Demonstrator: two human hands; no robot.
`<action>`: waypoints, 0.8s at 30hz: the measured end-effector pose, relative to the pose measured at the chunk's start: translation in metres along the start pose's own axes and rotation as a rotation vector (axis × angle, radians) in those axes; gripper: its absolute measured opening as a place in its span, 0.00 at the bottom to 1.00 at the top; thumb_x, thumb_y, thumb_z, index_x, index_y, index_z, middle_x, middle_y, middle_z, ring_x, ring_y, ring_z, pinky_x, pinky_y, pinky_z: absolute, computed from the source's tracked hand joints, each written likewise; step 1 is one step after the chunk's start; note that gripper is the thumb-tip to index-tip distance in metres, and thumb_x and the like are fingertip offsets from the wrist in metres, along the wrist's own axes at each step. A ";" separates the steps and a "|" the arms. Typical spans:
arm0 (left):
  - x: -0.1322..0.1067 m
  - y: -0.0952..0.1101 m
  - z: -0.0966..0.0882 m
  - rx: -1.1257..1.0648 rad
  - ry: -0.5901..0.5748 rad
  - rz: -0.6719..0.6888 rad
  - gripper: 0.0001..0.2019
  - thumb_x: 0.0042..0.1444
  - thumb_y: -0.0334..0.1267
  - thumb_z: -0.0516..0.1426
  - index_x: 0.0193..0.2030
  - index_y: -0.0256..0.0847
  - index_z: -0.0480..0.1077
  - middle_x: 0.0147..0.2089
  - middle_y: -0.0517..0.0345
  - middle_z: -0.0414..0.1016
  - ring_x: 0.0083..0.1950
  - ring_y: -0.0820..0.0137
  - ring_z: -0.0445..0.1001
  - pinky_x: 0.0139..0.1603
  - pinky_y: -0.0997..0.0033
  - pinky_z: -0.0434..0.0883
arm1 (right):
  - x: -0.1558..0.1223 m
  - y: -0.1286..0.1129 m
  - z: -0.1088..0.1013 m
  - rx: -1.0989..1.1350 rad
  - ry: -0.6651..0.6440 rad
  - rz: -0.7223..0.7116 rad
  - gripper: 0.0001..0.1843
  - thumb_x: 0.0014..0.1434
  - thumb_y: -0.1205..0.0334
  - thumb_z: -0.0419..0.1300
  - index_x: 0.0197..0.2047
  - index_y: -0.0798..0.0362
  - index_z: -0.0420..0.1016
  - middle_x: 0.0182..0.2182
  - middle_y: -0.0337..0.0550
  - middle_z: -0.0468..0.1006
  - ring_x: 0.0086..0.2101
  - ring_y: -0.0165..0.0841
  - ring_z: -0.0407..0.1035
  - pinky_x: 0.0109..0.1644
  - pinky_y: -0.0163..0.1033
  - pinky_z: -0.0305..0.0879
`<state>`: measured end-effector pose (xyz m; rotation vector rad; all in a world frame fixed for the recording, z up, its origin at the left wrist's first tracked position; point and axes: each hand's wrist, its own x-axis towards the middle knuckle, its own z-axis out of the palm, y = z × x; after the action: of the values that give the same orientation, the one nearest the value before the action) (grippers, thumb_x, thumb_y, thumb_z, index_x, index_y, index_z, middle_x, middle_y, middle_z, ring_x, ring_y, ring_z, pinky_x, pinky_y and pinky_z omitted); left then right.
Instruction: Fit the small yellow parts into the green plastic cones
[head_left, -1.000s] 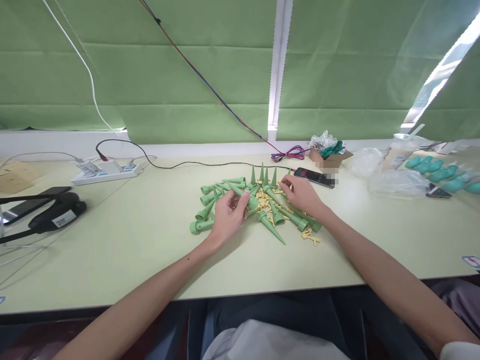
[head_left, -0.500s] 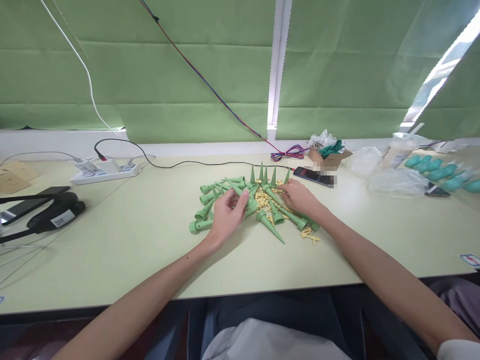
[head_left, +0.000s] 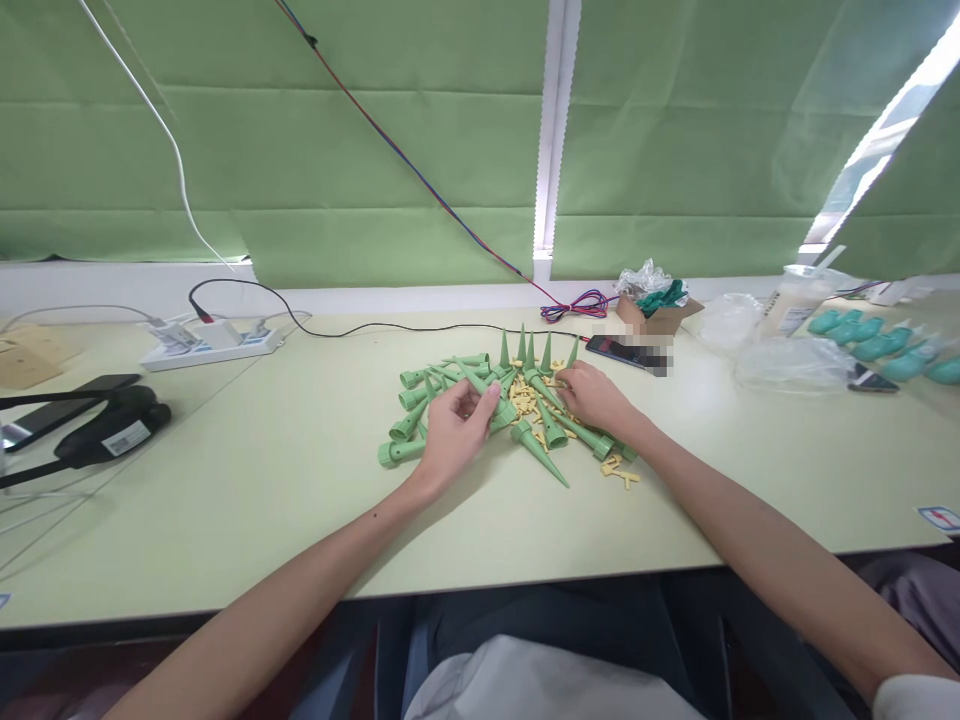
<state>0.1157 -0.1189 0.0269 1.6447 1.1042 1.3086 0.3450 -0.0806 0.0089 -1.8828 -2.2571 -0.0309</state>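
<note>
My left hand [head_left: 459, 428] is closed around a green plastic spike [head_left: 472, 377], its pointed end aimed up and left and its wide end by my thumb. At the right side of the pile, my right hand [head_left: 596, 397] has its fingers drawn together among small yellow plastic pieces [head_left: 525, 403]; what they pinch is too small to make out. More green spikes lie around the yellow pieces, such as a loose spike [head_left: 541, 455] in front. Several green cones [head_left: 529, 352] stand point-up behind the pile. Two yellow pieces [head_left: 619, 472] lie apart at the front right.
Behind my right hand are a phone [head_left: 619, 349] and a small cardboard box [head_left: 660, 318] with green material in it. Plastic bags, a drink cup [head_left: 795, 300] and teal items [head_left: 889, 345] stand right. A power strip [head_left: 214, 345] and black device [head_left: 112, 425] are left.
Almost nothing differs. My right hand has shifted very slightly at the pile's right side, and my left hand still holds the green spike in the same place.
</note>
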 end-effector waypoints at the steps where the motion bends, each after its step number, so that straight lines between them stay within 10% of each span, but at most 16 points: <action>1: 0.000 0.000 0.000 0.004 -0.001 -0.001 0.23 0.59 0.53 0.60 0.23 0.42 0.56 0.15 0.66 0.62 0.16 0.78 0.59 0.18 0.74 0.58 | 0.000 0.000 0.000 -0.005 0.001 0.009 0.10 0.67 0.66 0.53 0.41 0.57 0.76 0.41 0.55 0.75 0.43 0.41 0.70 0.42 0.39 0.60; 24: 0.001 -0.004 -0.001 0.026 -0.020 -0.001 0.23 0.59 0.54 0.60 0.24 0.41 0.57 0.16 0.66 0.61 0.17 0.78 0.59 0.19 0.74 0.58 | 0.002 0.000 0.005 0.040 0.022 0.060 0.08 0.67 0.67 0.52 0.40 0.55 0.72 0.42 0.54 0.77 0.42 0.41 0.71 0.39 0.39 0.59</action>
<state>0.1146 -0.1163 0.0235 1.6729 1.1148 1.2796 0.3436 -0.0779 0.0044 -1.9188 -2.1697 0.0022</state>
